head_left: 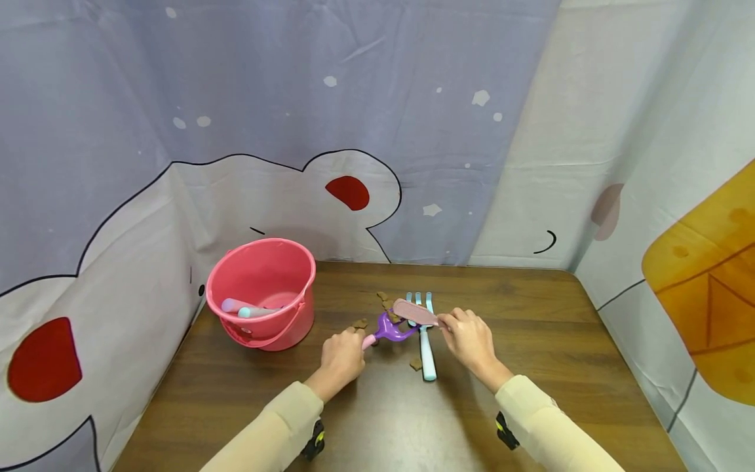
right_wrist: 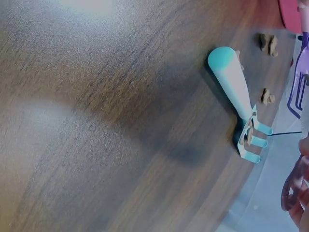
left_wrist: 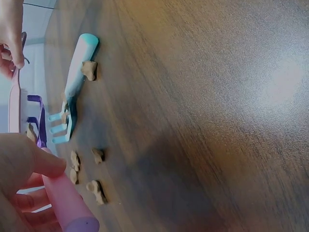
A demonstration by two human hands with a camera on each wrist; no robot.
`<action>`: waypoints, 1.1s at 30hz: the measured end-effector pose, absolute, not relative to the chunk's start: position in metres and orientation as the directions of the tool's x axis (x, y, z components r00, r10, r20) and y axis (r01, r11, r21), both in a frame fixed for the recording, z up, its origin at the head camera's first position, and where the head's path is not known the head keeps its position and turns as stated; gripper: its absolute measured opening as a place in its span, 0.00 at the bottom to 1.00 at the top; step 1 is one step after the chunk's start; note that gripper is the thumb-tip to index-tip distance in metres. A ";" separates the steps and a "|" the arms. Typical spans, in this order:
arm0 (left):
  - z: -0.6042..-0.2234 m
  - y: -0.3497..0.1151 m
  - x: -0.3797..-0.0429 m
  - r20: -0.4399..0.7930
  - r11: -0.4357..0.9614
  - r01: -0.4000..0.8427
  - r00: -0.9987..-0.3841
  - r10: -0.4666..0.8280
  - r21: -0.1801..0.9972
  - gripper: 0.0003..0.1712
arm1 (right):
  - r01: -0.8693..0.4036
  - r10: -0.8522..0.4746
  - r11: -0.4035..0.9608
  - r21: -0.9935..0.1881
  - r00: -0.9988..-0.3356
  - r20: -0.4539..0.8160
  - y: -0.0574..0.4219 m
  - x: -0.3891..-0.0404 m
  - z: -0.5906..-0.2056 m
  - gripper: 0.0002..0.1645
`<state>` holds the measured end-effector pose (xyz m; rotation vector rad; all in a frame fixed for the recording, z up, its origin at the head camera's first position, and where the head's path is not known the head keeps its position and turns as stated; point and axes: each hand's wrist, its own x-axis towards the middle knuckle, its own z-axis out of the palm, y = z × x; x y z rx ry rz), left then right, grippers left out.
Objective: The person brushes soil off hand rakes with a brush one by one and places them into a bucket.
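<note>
My left hand [head_left: 343, 357] grips the pink handle of a purple toy hand rake [head_left: 388, 328], its tines pointing right. My right hand [head_left: 470, 341] pinches the handle of a pink brush [head_left: 415, 313]; pale bristles [left_wrist: 23, 112] face the rake's tines in the left wrist view. In the head view the brush head overlaps those tines, held over the table. Below them a light blue toy rake [head_left: 427, 355] lies on the wood, handle toward me. Small brown lumps [left_wrist: 98, 192] are scattered around it, one by its handle and others between its tines.
A pink bucket [head_left: 301, 326] stands at the left of the wooden table [head_left: 531, 308], with a purple handle [head_left: 234, 305] and a light blue handle [head_left: 253, 313] inside. A printed curtain [head_left: 436, 151] hangs behind the table and along its sides.
</note>
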<state>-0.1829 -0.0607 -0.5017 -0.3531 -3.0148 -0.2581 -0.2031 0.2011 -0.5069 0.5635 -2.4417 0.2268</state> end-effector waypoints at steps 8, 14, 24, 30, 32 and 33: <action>-0.504 -0.064 -0.183 0.132 0.959 0.240 -0.966 0.221 0.151 0.15 | -0.426 -0.299 0.904 -0.034 -0.688 0.661 0.204 -0.205 -0.503 0.09; -0.504 -0.063 -0.182 0.135 0.957 0.242 -0.966 0.222 0.158 0.15 | -0.465 -0.318 0.883 -0.057 -0.684 0.657 0.193 -0.201 -0.499 0.10; -0.502 -0.054 -0.181 0.167 0.950 0.273 -0.954 0.247 0.152 0.13 | -0.550 -0.430 0.835 -0.023 -0.679 0.595 0.162 -0.193 -0.503 0.13; -0.501 -0.050 -0.180 0.184 0.949 0.280 -0.950 0.252 0.146 0.12 | -0.525 -0.416 0.851 -0.025 -0.701 0.579 0.162 -0.194 -0.506 0.14; -0.501 -0.050 -0.180 0.190 0.948 0.283 -0.948 0.255 0.143 0.11 | -0.513 -0.405 0.858 -0.025 -0.706 0.581 0.164 -0.195 -0.507 0.14; -0.501 -0.051 -0.179 0.192 0.948 0.285 -0.947 0.256 0.144 0.11 | -0.507 -0.397 0.862 -0.029 -0.709 0.582 0.165 -0.195 -0.507 0.14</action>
